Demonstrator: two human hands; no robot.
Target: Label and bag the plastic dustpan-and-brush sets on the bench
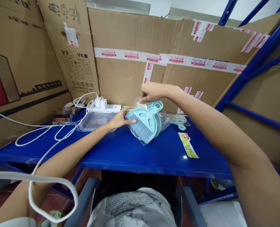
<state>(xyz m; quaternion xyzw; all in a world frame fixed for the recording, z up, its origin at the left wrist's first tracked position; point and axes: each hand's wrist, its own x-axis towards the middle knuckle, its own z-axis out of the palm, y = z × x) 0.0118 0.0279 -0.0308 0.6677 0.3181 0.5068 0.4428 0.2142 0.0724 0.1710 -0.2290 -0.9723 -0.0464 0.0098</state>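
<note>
"What takes up the most room?"

"Cardboard (121,31), walling off the back and the left side. In front of it stretches the blue bench (121,160)."

"And the brush set?"

"The brush set (145,122), pale green with grey bristles, is over the middle of the bench, tilted, its handles pointing up and right. A clear bag (139,103) shows around it. I can't tell whether it touches the bench."

"How does it lie to each grip?"

"Just right of the left grip (119,119), which is clamped on its left edge, thumb across the front, fingers mostly hidden behind. It lies below the right grip (151,90), whose fingers are curled together on the bag's plastic, just above the handles."

"Anything smaller?"

"A flat clear packet (94,120), left of the brush set, past the left forearm. A second set (179,120) sits just to the right. The power strip (114,107) is at the back, by the cardboard. A yellow-green card (187,145) lies flat at the right. Smallest, white plugs (102,103) stand in the strip."
</note>
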